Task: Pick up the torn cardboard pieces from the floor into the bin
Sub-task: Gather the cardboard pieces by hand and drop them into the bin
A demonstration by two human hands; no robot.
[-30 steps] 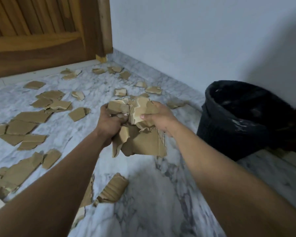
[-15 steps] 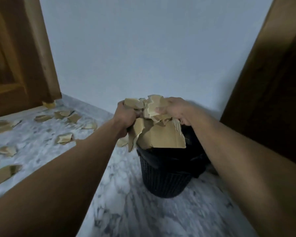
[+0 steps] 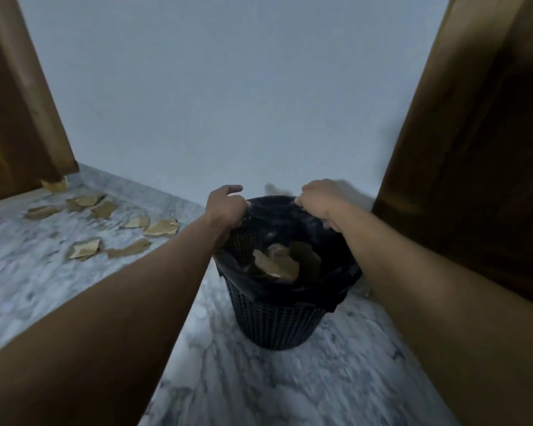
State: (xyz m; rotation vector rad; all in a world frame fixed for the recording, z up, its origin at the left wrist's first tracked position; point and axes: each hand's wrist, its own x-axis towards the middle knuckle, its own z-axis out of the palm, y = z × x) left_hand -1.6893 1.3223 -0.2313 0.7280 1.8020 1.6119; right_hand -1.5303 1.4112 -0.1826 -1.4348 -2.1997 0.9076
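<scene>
While both my hands hang over the round black mesh plastic bin (image 3: pixel 274 321) with its black liner, a load of torn brown cardboard pieces (image 3: pixel 277 265) sits inside it, low in the liner, some edges poking up toward the rim. My left hand (image 3: pixel 225 207) is over the bin's left rim, fingers loosely curled and apart, nothing in them. My right hand (image 3: pixel 320 199) is over the far right rim, fingers bent down and bunched, motion-blurred, so I cannot tell if they pinch a scrap or the liner. More scattered cardboard scraps (image 3: pixel 85 249) lie on the grey-white marble floor (image 3: pixel 259 388) to the left, well apart from the bin, running toward the brown wooden door (image 3: pixel 19 118). Step in hand, as I judge it: finish the release. To do it well, spread all fingers right over the opening so nothing clings, and shake off any scrap before pulling away. Lift straight up, not sideways, so I don't drag the liner or tip the light bin. Then go back left for the floor scraps; plenty remain, task maybe partway
</scene>
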